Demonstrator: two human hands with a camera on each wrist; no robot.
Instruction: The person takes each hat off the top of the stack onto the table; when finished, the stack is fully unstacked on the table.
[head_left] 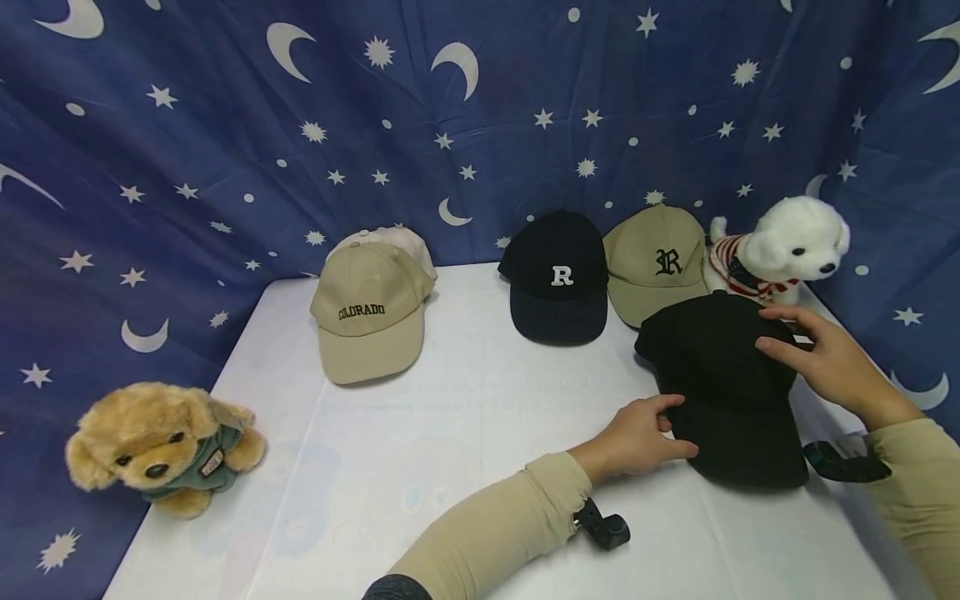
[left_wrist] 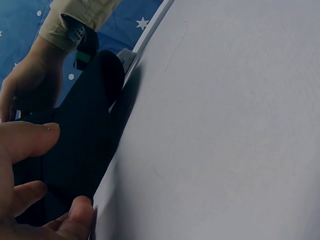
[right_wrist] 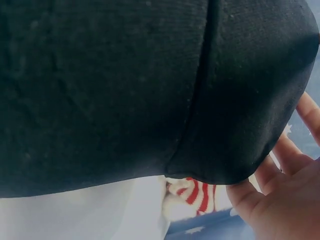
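A plain black cap [head_left: 727, 392] sits at the right of the table, its brim toward the viewer. My left hand [head_left: 633, 437] holds its left edge, with the thumb by the brim and fingertips near where brim meets crown. In the left wrist view, that hand's fingers [left_wrist: 27, 142] lie against the dark cloth. My right hand [head_left: 832, 358] grips the right side of the crown, thumb and forefinger on top. From the right wrist, its fingertips [right_wrist: 242, 195] show at the cap's rounded edge. Parts of both hands' other fingers are hidden.
Behind stand a navy cap [head_left: 558, 312] and a beige cap [head_left: 652, 296], beside a white plush dog [head_left: 798, 237]. Farther left, a tan COLORADO cap [head_left: 371, 346] overlaps a pale cap [head_left: 408, 242]. A brown plush dog [head_left: 142, 433] sits at the table's left edge.
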